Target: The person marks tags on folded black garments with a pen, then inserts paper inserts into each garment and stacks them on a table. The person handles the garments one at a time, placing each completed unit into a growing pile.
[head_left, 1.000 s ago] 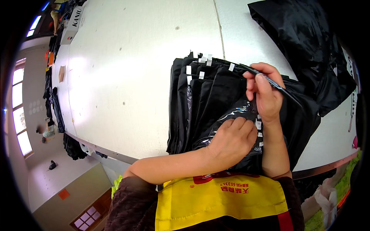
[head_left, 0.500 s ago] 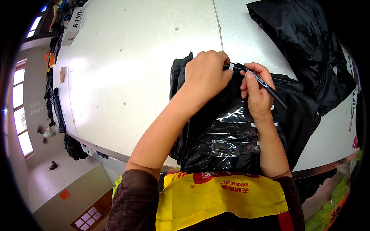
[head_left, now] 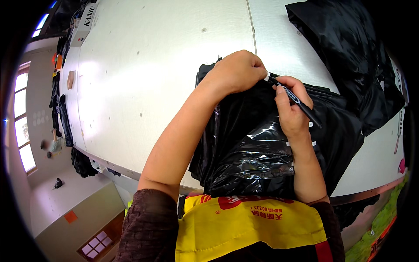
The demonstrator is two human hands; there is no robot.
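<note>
My left hand [head_left: 239, 72] is closed in a pinch at the far edge of a stack of folded black cloth pieces [head_left: 238, 113], holding a small white tag [head_left: 267, 77] there. My right hand [head_left: 294, 107] grips a black marker pen [head_left: 308, 112], its tip beside that tag. Whether the tip touches the tag I cannot tell. Shiny clear plastic [head_left: 266, 150] covers part of the stack near my right forearm. More small white tags [head_left: 311, 125] stick out at the stack's right side.
A large heap of black shiny fabric [head_left: 345, 48] lies at the far right of the pale table [head_left: 144, 65]. A white box [head_left: 84, 26] stands at the far left, with a small wooden piece [head_left: 70, 80] nearer. Farther off at the left, a person [head_left: 56, 144] is visible.
My left hand has turned slightly, and its fingertips now reach the white tag. The pen tip has come a little lower, beside the tag. The view has shifted a little.
</note>
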